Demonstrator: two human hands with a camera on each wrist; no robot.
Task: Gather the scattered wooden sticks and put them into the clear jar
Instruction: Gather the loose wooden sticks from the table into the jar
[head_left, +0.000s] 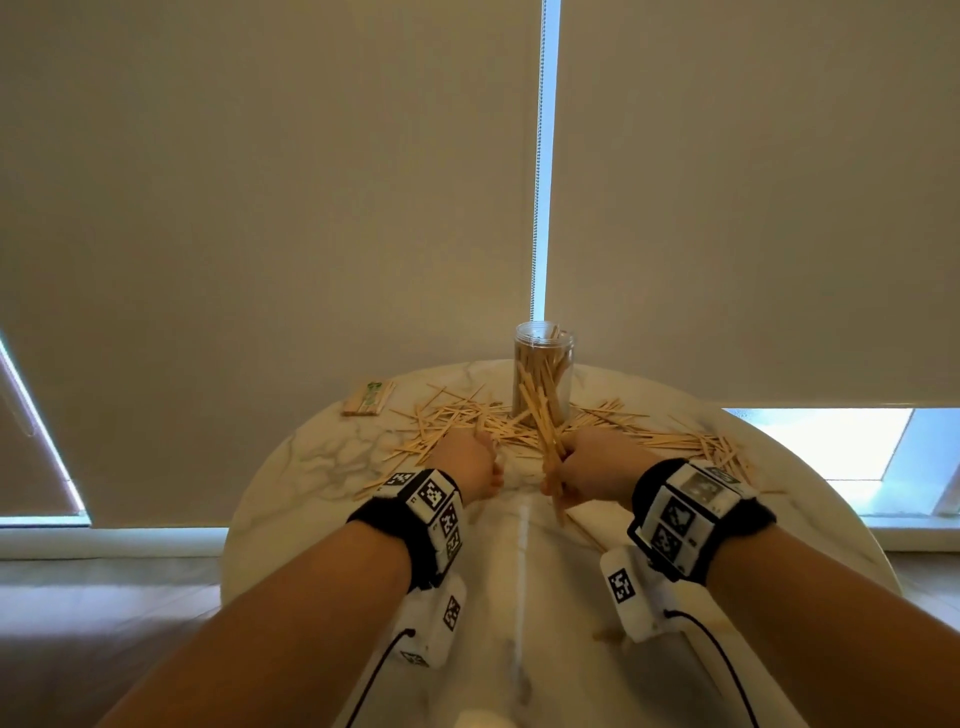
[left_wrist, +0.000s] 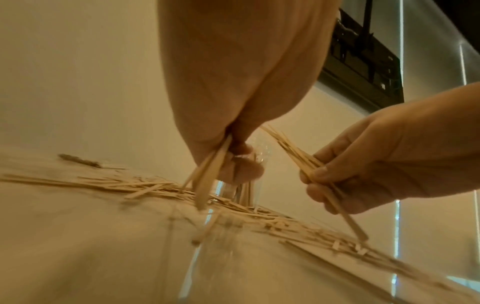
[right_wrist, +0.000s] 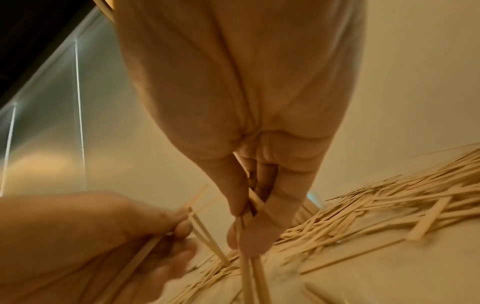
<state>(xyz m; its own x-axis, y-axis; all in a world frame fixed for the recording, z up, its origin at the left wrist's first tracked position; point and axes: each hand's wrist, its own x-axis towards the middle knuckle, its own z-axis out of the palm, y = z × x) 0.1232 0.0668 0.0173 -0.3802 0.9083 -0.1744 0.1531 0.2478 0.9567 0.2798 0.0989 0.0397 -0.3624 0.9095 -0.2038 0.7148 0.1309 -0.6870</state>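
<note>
Jar (head_left: 544, 371) straight ahead of both our hands, upright, mouth open, part full.

Our right hand (head_left: 587, 462) clasps a steep bundle (head_left: 540, 415) nearest the jar; our left hand (head_left: 465, 460) pinches a few sticks (left_wrist: 207, 174); thin pale sticks (head_left: 675, 441) litter the table (head_left: 311, 467) around the jar.

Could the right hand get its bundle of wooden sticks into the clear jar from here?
Probably yes. The right hand grips its bundle of thin wooden sticks just in front of the clear cylindrical jar, whose mouth is open with nothing between them.
</note>
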